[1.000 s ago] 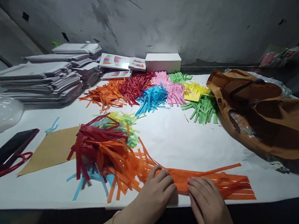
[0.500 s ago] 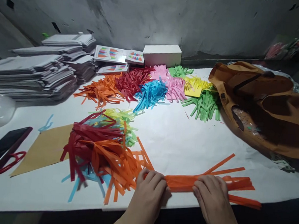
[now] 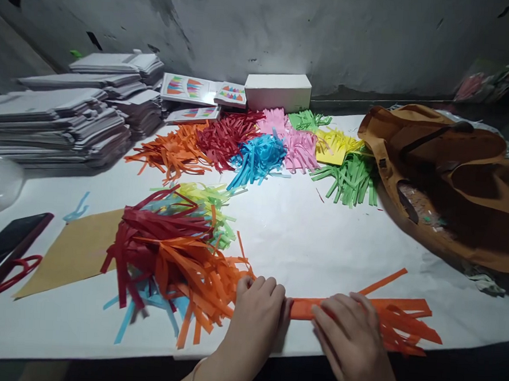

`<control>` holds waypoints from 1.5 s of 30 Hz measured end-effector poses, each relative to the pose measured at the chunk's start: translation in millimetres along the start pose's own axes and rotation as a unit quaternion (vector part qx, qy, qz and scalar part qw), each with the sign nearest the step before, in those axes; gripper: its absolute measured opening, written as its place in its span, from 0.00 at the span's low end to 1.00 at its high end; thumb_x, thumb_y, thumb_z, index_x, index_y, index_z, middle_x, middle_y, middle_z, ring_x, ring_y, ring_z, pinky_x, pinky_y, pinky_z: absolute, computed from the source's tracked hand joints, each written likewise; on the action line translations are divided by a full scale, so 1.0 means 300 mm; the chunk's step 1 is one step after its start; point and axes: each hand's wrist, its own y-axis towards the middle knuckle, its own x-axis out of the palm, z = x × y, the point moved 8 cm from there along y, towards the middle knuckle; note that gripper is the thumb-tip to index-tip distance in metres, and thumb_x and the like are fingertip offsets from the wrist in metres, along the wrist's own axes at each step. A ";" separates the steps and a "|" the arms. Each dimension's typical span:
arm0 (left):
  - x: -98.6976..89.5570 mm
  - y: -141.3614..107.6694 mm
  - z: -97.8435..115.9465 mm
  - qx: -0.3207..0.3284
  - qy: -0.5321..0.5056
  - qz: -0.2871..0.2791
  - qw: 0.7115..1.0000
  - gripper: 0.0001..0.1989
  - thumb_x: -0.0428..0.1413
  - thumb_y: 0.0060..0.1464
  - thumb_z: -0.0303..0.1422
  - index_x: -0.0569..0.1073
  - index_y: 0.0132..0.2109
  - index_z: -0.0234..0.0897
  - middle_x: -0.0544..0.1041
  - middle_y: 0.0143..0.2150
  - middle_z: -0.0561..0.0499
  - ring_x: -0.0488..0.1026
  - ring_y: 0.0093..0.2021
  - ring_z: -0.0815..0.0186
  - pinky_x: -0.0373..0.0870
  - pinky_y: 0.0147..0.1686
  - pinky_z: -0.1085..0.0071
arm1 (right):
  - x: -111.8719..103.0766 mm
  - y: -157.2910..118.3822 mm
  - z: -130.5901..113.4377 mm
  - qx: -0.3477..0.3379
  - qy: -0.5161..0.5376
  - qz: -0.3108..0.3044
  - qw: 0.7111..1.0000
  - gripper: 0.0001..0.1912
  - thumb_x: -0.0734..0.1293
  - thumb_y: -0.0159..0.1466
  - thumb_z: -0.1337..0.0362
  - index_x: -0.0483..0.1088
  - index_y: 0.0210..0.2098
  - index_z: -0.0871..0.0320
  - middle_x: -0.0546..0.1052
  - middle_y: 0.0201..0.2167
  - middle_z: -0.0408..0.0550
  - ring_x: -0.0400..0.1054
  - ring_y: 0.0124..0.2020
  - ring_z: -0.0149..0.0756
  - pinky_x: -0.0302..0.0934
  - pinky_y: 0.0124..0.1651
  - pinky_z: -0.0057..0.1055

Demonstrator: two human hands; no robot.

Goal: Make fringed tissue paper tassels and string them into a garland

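Observation:
An orange paper strip bundle (image 3: 302, 309) lies flat near the table's front edge, with fringed ends fanning out at the right. My left hand (image 3: 259, 311) is closed on the bundle's left part, fingers curled. On its right part rests my right hand (image 3: 352, 328), slightly blurred, its fingers curved over the paper and its fingertips pressed against it. Left of my left hand is a loose pile of fringed paper, with orange tassels (image 3: 201, 273) in front and dark red tassels (image 3: 161, 228) behind. Yellow-green fringe (image 3: 208, 196) and light blue strips show around that pile.
Coloured fringed bundles (image 3: 260, 156) line the back, before a white box (image 3: 278, 93). Paper stacks (image 3: 55, 126) stand at back left. A phone (image 3: 9, 244) and brown card (image 3: 76, 248) lie at left. A brown bag (image 3: 466, 180) fills the right.
My right hand has moved left along the orange bundle, closer to my left hand. The strips at the bundle's right end have shifted. My left hand has moved slightly up and still grips the bundle.

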 end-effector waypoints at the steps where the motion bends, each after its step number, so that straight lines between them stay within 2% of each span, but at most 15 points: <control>1: -0.010 -0.002 0.000 0.003 -0.011 0.012 1.000 0.09 0.54 0.61 0.27 0.73 0.31 0.37 0.75 0.31 0.49 0.70 0.35 0.59 0.55 0.42 0.57 | 0.017 -0.001 -0.010 -0.007 0.028 -0.016 0.999 0.11 0.61 0.69 0.73 0.73 0.44 0.57 0.77 0.37 0.47 0.70 0.42 0.38 0.55 0.58 0.45; 5: -0.061 -0.027 0.035 0.086 -0.084 0.062 0.991 0.05 0.55 0.60 0.25 0.73 0.39 0.41 0.77 0.42 0.50 0.69 0.43 0.58 0.53 0.53 0.52 | 0.042 0.012 -0.014 0.008 0.057 -0.025 0.998 0.13 0.58 0.69 0.76 0.73 0.38 0.58 0.75 0.31 0.44 0.68 0.34 0.34 0.56 0.49 0.39; 7: -0.070 -0.045 0.053 0.126 -0.110 0.072 0.983 0.05 0.56 0.61 0.26 0.74 0.40 0.42 0.77 0.41 0.52 0.68 0.44 0.59 0.50 0.56 0.51 | 0.041 0.023 -0.013 0.018 0.071 -0.030 0.997 0.12 0.58 0.70 0.74 0.72 0.37 0.58 0.74 0.30 0.44 0.66 0.33 0.33 0.55 0.48 0.39; 11: -0.050 -0.067 0.068 0.164 -0.124 0.073 0.976 0.06 0.54 0.62 0.24 0.72 0.39 0.39 0.77 0.37 0.52 0.68 0.42 0.61 0.53 0.56 0.55 | 0.055 0.028 -0.039 0.012 0.063 -0.043 0.997 0.12 0.57 0.72 0.70 0.72 0.40 0.57 0.74 0.32 0.45 0.66 0.35 0.35 0.53 0.49 0.40; 15: -0.029 -0.071 0.067 0.181 -0.133 0.055 0.973 0.06 0.53 0.63 0.24 0.72 0.39 0.38 0.76 0.37 0.51 0.67 0.42 0.61 0.57 0.52 0.57 | 0.065 0.009 -0.048 0.002 0.064 -0.042 0.997 0.17 0.55 0.72 0.73 0.72 0.35 0.57 0.72 0.28 0.43 0.65 0.32 0.33 0.54 0.47 0.38; 23: -0.050 -0.078 0.038 0.126 -0.188 0.056 0.973 0.08 0.52 0.65 0.27 0.72 0.37 0.39 0.76 0.34 0.53 0.67 0.39 0.62 0.57 0.46 0.58 | -0.051 -0.101 0.096 -0.010 0.025 -0.011 1.000 0.10 0.62 0.68 0.74 0.73 0.42 0.56 0.77 0.37 0.46 0.70 0.42 0.38 0.56 0.56 0.44; 28: -0.061 -0.058 0.029 0.052 -0.208 -0.001 0.977 0.09 0.50 0.62 0.26 0.72 0.35 0.39 0.74 0.38 0.49 0.67 0.40 0.60 0.58 0.45 0.55 | -0.037 -0.116 0.129 0.040 -0.035 -0.028 0.998 0.07 0.61 0.70 0.68 0.71 0.39 0.55 0.75 0.37 0.46 0.69 0.40 0.39 0.53 0.53 0.44; 33: -0.047 -0.027 0.022 0.001 -0.157 -0.049 0.986 0.08 0.50 0.59 0.26 0.70 0.32 0.37 0.72 0.38 0.48 0.66 0.40 0.58 0.59 0.46 0.52 | 0.002 -0.074 0.149 0.163 -0.092 -0.069 0.980 0.14 0.56 0.72 0.66 0.66 0.31 0.55 0.71 0.30 0.46 0.64 0.35 0.40 0.52 0.48 0.46; 37: -0.031 -0.015 0.020 -0.006 -0.141 -0.076 0.987 0.07 0.51 0.59 0.27 0.71 0.33 0.37 0.72 0.39 0.48 0.66 0.41 0.57 0.59 0.45 0.53 | 0.000 -0.055 0.151 0.168 -0.113 -0.077 0.976 0.15 0.57 0.71 0.64 0.64 0.28 0.55 0.69 0.26 0.45 0.63 0.31 0.39 0.52 0.44 0.45; 39: -0.031 -0.015 0.019 -0.003 -0.141 -0.079 0.987 0.06 0.51 0.60 0.27 0.72 0.36 0.38 0.73 0.40 0.48 0.67 0.41 0.57 0.59 0.45 0.54 | -0.019 -0.053 0.146 0.173 -0.117 -0.050 0.977 0.12 0.58 0.71 0.65 0.66 0.31 0.56 0.72 0.30 0.46 0.65 0.35 0.40 0.53 0.49 0.49; 42: -0.027 -0.015 0.021 0.008 -0.138 -0.079 0.987 0.07 0.50 0.61 0.26 0.72 0.38 0.38 0.74 0.41 0.47 0.67 0.41 0.57 0.58 0.45 0.55 | -0.031 -0.037 0.079 0.102 -0.058 0.005 0.993 0.08 0.59 0.70 0.71 0.70 0.40 0.57 0.75 0.39 0.49 0.69 0.43 0.41 0.50 0.60 0.54; 45: -0.026 -0.014 0.027 0.035 -0.144 -0.058 0.987 0.09 0.50 0.62 0.24 0.73 0.37 0.39 0.74 0.40 0.48 0.68 0.41 0.58 0.57 0.44 0.56 | -0.001 -0.021 -0.003 0.014 0.049 -0.001 0.999 0.12 0.59 0.69 0.76 0.71 0.45 0.57 0.75 0.37 0.48 0.68 0.43 0.39 0.55 0.58 0.47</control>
